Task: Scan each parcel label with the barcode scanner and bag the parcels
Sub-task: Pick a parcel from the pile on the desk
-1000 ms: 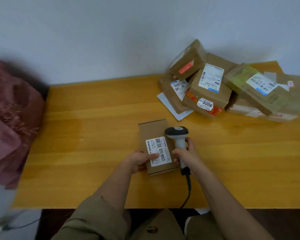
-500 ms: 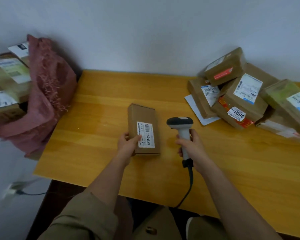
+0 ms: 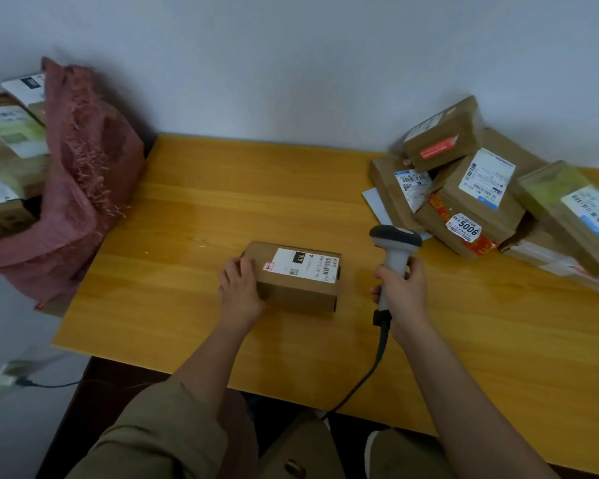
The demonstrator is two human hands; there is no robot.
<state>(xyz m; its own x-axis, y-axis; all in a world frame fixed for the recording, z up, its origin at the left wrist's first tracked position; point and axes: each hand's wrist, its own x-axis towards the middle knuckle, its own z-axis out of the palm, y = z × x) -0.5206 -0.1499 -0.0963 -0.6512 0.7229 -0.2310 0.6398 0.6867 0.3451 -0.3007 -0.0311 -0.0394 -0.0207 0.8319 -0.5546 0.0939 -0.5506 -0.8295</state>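
Note:
A small brown cardboard parcel (image 3: 298,288) lies on the yellow wooden table (image 3: 187,271), a white label with a black "010" patch facing up. My left hand (image 3: 239,288) holds its left end, fingers curled over the top edge. My right hand (image 3: 400,295) grips the handle of the grey barcode scanner (image 3: 395,248), upright just right of the parcel, head dark, cable trailing off the table's front edge. A dark red woven bag (image 3: 80,188) stands off the table's left end with labelled parcels (image 3: 7,157) inside.
A heap of several brown labelled parcels (image 3: 481,191) is piled at the table's back right against the wall, one marked "5006". A white plug and cable (image 3: 11,376) lie on the floor at lower left.
The view has swung left, bringing the bag into sight. The parcel under my left hand has been turned, so a different label with a black "010" patch faces up. The scanner stays upright.

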